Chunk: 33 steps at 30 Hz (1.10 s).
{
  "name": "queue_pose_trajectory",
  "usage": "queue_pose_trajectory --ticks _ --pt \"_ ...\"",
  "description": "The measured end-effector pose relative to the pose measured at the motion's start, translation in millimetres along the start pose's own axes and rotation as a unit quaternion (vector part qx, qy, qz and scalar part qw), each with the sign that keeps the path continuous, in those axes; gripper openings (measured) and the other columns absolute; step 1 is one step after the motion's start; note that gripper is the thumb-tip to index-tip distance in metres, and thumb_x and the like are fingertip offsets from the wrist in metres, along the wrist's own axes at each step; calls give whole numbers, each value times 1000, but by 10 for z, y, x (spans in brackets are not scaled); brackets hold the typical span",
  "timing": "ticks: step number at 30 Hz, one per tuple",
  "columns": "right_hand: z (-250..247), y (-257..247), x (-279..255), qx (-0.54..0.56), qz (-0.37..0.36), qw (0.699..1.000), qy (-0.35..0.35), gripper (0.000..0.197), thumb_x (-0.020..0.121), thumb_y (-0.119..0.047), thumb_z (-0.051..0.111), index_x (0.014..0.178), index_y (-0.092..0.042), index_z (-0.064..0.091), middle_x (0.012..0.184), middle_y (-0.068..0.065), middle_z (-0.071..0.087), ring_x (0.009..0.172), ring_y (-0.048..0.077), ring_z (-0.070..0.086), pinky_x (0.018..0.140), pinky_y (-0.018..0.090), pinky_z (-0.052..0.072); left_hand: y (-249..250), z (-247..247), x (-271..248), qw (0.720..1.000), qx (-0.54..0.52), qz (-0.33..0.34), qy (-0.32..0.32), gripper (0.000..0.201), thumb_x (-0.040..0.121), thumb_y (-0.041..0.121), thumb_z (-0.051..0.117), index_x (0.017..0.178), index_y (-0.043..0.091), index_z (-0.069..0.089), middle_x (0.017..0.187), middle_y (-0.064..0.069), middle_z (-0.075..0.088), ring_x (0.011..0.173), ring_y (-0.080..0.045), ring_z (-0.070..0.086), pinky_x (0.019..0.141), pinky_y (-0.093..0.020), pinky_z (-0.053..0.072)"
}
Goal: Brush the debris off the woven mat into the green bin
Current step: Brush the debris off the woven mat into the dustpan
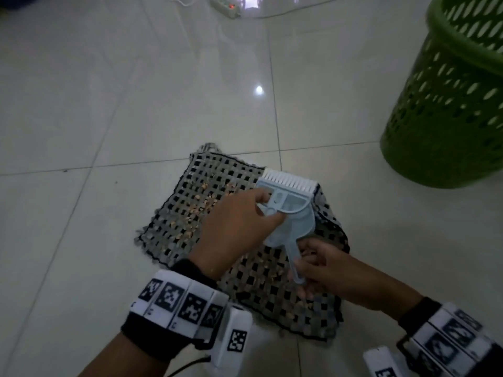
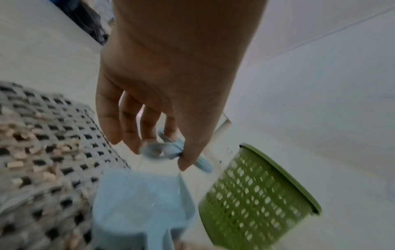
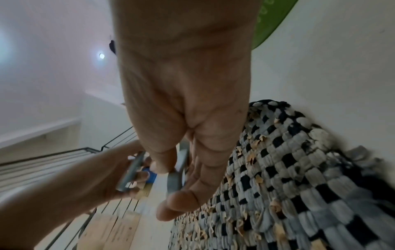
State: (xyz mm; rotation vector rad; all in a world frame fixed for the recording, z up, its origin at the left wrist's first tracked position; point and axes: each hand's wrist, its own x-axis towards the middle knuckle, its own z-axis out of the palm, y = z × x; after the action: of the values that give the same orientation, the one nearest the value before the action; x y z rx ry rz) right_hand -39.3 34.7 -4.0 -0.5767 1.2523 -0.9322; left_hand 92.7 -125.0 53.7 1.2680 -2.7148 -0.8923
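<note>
A grey-and-black woven mat (image 1: pixel 190 213) lies on the tiled floor, strewn with tan debris (image 1: pixel 201 202). Above its right half I hold a light blue dustpan (image 1: pixel 292 227) with a brush nested in it, its white bristles (image 1: pixel 288 182) pointing away from me. My left hand (image 1: pixel 268 208) pinches the brush's handle (image 2: pixel 171 152) between thumb and fingers. My right hand (image 1: pixel 302 265) grips the dustpan's handle (image 3: pixel 174 182) over the mat (image 3: pixel 288 177). The green bin (image 1: pixel 446 110) stands upright to the far right, off the mat. The pan (image 2: pixel 138 194) looks empty in the left wrist view.
A power strip (image 1: pixel 226 6) with a lit switch and white cables lies on the floor far ahead. Bare glossy tiles (image 1: pixel 109 104) surround the mat. A black metal rack (image 3: pixel 53 160) shows at the left of the right wrist view.
</note>
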Motion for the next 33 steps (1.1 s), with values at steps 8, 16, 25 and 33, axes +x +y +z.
queue_pose_trajectory --ticks 8,16,25,33 --pt "83 -388 387 -145 61 987 -35 19 106 -16 41 124 -11 46 91 16 67 69 28 66 61 34 54 -588 -909 572 975 201 -91 -7 37 96 54 52 87 23 71 81 0 69 72 -21 65 67 -33 55" --pt "448 -369 856 -348 34 937 25 23 108 -23 30 124 -20 47 73 4 54 54 14 45 52 29 41 -1233 -975 864 962 219 -161 -6 15 89 24 64 97 12 64 83 -4 72 72 -25 71 74 -43 60" --pt "629 -152 893 -385 -37 916 103 26 104 -38 41 127 -26 38 79 -7 51 55 6 45 45 12 38 -1622 -921 781 944 170 -134 248 28 78 39 75 71 12 77 61 -6 68 54 -15 58 43 -19 30" --pt "619 -65 990 -397 -44 911 103 26 104 -38 40 125 -24 43 74 -7 51 50 6 46 43 14 37 -1746 -494 765 957 112 -44 265 28 100 33 54 82 13 50 74 -7 62 65 -24 55 54 -34 37"
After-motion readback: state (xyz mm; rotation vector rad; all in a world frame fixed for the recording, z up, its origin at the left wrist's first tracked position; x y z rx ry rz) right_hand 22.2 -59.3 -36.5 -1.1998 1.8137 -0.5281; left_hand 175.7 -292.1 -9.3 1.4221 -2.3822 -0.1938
